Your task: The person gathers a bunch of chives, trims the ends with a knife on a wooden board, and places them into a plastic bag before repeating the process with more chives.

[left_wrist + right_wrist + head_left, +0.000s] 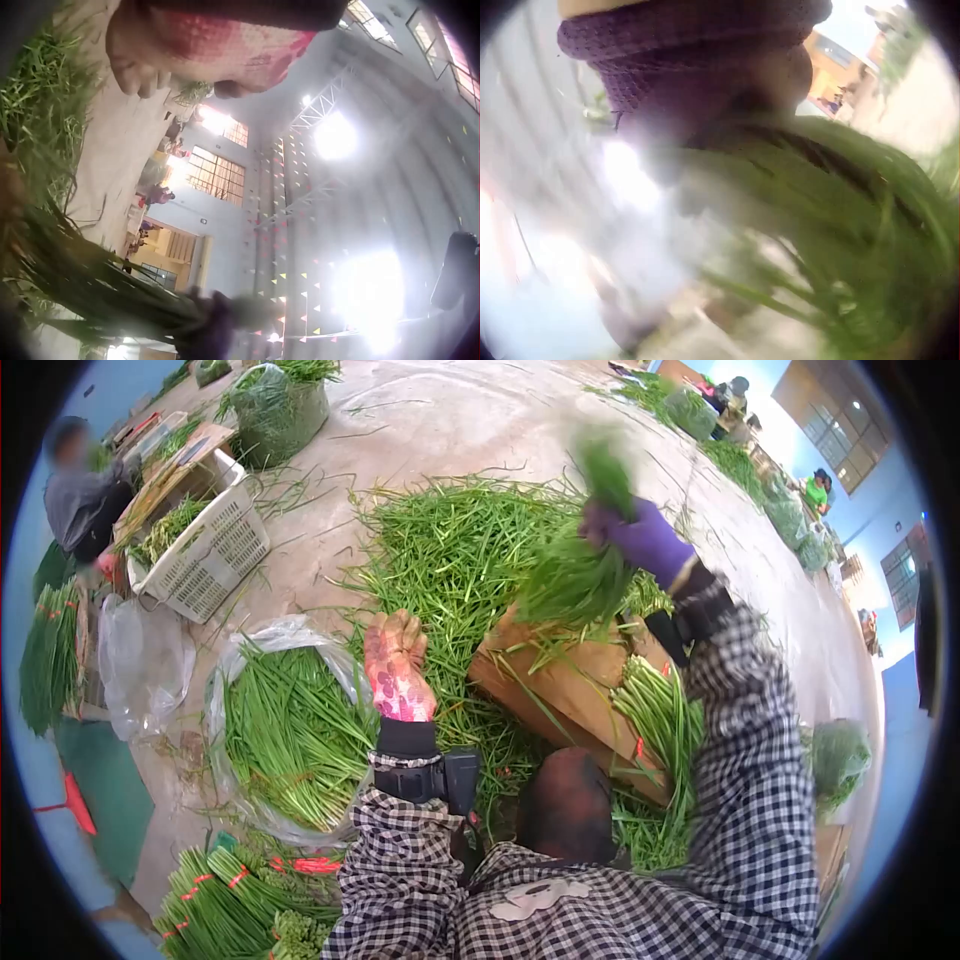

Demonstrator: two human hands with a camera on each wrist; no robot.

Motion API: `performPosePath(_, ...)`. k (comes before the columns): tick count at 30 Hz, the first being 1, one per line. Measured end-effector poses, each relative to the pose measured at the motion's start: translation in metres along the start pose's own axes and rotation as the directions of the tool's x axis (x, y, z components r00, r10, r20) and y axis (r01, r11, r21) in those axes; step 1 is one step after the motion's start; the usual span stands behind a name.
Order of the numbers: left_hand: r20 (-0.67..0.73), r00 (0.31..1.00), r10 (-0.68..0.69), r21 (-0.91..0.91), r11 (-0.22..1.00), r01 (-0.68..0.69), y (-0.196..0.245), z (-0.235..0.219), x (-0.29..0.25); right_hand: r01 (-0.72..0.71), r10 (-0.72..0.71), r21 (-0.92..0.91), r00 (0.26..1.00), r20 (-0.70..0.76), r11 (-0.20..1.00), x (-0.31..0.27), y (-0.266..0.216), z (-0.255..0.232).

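The bunch of long green chive-like stalks is up in the air, clamped in the person's right hand, which wears a purple knit glove and grips the stalks near their upper end so the rest fans downward. In the right wrist view it's mostly blur, glove cuff and green streaks. Just below that hand sits a tilted brown cardboard board, and beyond it the big loose heap of green stalks spread on the concrete floor.

The left hand, in a pink patterned glove, hangs over the heap with fingers loosely curled, holding nothing. Beside it, on its outer side, is a clear plastic bag packed with stalks.

To do this bit well, probably keep the grip firm near the ends so the stalks line up, and bring the free hand in to even out stragglers.
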State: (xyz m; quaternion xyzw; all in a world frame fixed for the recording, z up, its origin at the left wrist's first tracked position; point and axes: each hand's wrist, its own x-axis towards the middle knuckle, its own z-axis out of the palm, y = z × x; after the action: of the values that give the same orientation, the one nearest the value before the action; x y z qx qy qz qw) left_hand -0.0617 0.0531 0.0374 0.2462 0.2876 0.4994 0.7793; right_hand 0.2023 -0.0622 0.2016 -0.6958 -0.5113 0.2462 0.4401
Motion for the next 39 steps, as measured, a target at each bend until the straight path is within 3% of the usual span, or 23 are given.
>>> performPosePath(1, 0.038, 0.998, 0.057, 0.011, 0.998, -0.058, 0.001, 0.001, 0.003, 0.021, -0.075, -0.304, 0.983, -0.166, 0.953, -0.006, -0.007, -0.001)
performPosePath(3, -0.022, 1.000, 0.022, -0.009, 1.000, -0.022, 0.009, 0.006, 0.001, 0.438, -0.279, 0.190, 0.794, -0.541, 0.879, 0.011, -0.012, -0.017)
performPosePath(4, -0.026, 1.000, 0.008, -0.016, 1.000, -0.008, 0.008, 0.005, 0.000, 0.257, -0.038, 0.265, 0.780, -0.624, 0.929, 0.010, -0.017, -0.017)
performPosePath(5, -0.016, 1.000, -0.009, -0.012, 1.000, 0.009, 0.010, 0.005, 0.000, 0.252, -0.027, 0.272, 0.777, -0.629, 0.929, 0.008, -0.008, -0.014)
performPosePath(7, 0.031, 0.999, 0.015, -0.012, 1.000, -0.014, 0.015, 0.015, -0.002, 0.354, -0.393, -0.176, 0.866, -0.309, 0.918, 0.010, 0.022, -0.014)
performPosePath(8, 0.000, 1.000, 0.009, -0.032, 0.999, -0.009, 0.016, 0.017, -0.001, 0.517, -0.439, 0.177, 0.829, -0.345, 0.838, 0.022, 0.032, -0.029)
performPosePath(9, -0.036, 0.999, -0.005, -0.048, 0.999, 0.003, 0.016, 0.015, -0.003, 0.431, -0.096, 0.388, 0.759, -0.644, 0.815, 0.002, -0.021, -0.004)
performPosePath(11, 0.002, 1.000, 0.027, -0.029, 0.999, -0.027, 0.015, 0.016, -0.006, -0.107, 0.100, -0.024, 0.977, -0.186, 0.994, 0.010, 0.024, -0.006)
performPosePath(12, 0.008, 0.997, 0.079, 0.025, 0.997, -0.079, 0.015, 0.019, -0.006, 0.036, -0.091, -0.587, 0.994, -0.064, 0.809, 0.007, 0.022, 0.004)
performPosePath(13, 0.014, 0.989, 0.144, 0.068, 0.987, -0.145, 0.017, 0.024, -0.002, 0.292, -0.439, -0.452, 0.858, -0.266, 0.843, 0.015, 0.043, 0.006)
performPosePath(15, -0.006, 0.991, 0.137, 0.091, 0.987, -0.136, 0.017, 0.025, -0.001, 0.415, -0.201, 0.382, 0.850, -0.487, 0.826, 0.023, 0.024, 0.011)
performPosePath(16, 0.151, 0.938, 0.312, 0.218, 0.915, -0.340, 0.016, 0.032, -0.004, -0.018, 0.114, 0.274, 0.935, -0.337, 0.962, 0.022, 0.007, 0.010)
performPosePath(18, 0.420, 0.815, 0.399, 0.478, 0.666, -0.573, 0.022, 0.057, -0.019, 0.183, -0.073, 0.307, 0.939, -0.337, 0.934, 0.024, -0.006, 0.024)
performPosePath(20, 0.633, 0.628, 0.453, 0.433, 0.465, -0.772, 0.007, 0.071, -0.031, 0.310, -0.146, 0.428, 0.916, -0.374, 0.849, 0.024, -0.029, 0.040)
performPosePath(21, 0.642, 0.621, 0.450, 0.430, 0.459, -0.777, 0.004, 0.079, -0.035, 0.373, -0.195, 0.485, 0.905, -0.378, 0.791, 0.024, -0.042, 0.050)
performPosePath(23, 0.728, 0.562, 0.392, 0.579, 0.088, -0.811, -0.001, 0.099, -0.037, 0.318, -0.163, 0.457, 0.924, -0.347, 0.830, 0.016, -0.068, 0.073)
performPosePath(25, 0.718, 0.562, 0.410, 0.540, 0.181, -0.822, -0.012, 0.112, -0.022, 0.368, -0.250, 0.616, 0.929, -0.272, 0.697, 0.013, -0.082, 0.104)
performPosePath(27, 0.664, 0.698, 0.269, 0.334, 0.729, -0.598, -0.066, 0.074, 0.041, 0.287, -0.209, 0.518, 0.956, -0.204, 0.806, 0.009, -0.101, 0.129)
performPosePath(29, 0.695, 0.660, 0.285, 0.293, 0.726, -0.622, -0.063, 0.039, 0.085, 0.401, -0.371, 0.549, 0.913, -0.172, 0.733, 0.010, -0.106, 0.140)
performPosePath(32, 0.501, 0.794, 0.345, 0.370, 0.744, -0.556, 0.014, 0.033, 0.074, 0.379, -0.422, 0.522, 0.906, -0.041, 0.764, -0.013, -0.115, 0.121)
performPosePath(34, 0.346, 0.851, 0.395, 0.404, 0.756, -0.515, 0.071, 0.036, 0.051, 0.459, -0.431, 0.354, 0.888, -0.161, 0.815, -0.022, -0.083, 0.112)
performPosePath(36, 0.322, 0.871, 0.371, 0.318, 0.824, -0.469, 0.119, 0.042, 0.021, 0.196, -0.185, 0.641, 0.979, -0.085, 0.742, -0.028, -0.039, 0.109)
performPosePath(39, 0.319, 0.915, 0.248, 0.155, 0.938, -0.309, 0.160, 0.027, 0.008, -0.122, 0.066, 0.592, 0.991, 0.116, 0.796, -0.038, 0.036, 0.111)
